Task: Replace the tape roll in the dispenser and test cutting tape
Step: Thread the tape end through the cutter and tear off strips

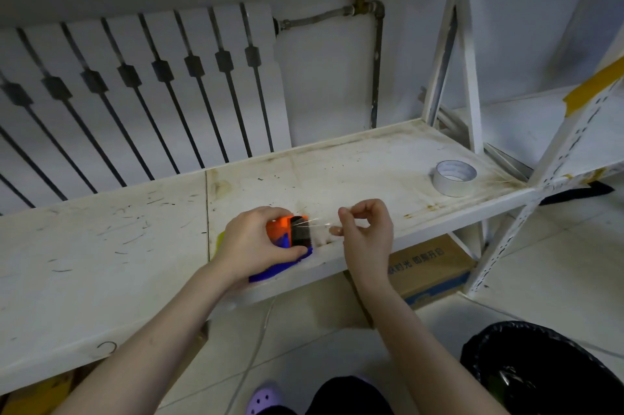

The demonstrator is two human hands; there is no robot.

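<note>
- Left hand (256, 242) lay curled over the dispenser (280, 230), fingers and thumb clamped round its orange-and-blue body; it pressed the dispenser down near the front edge of the shelf (337, 164).
- Right hand (366, 232) sat just beside the dispenser, on its right; thumb and forefinger appeared pinched together on the free end of the clear tape strip (319, 224).
- Tape strip ran roughly left to right, from the cutter end to the pinch; the right hand was nearer its free end, so the tearing pull likely fell to it.
- White tape roll (454, 178) lay flat, well apart at the shelf's right end; a cardboard box (432, 266) sat below.
</note>
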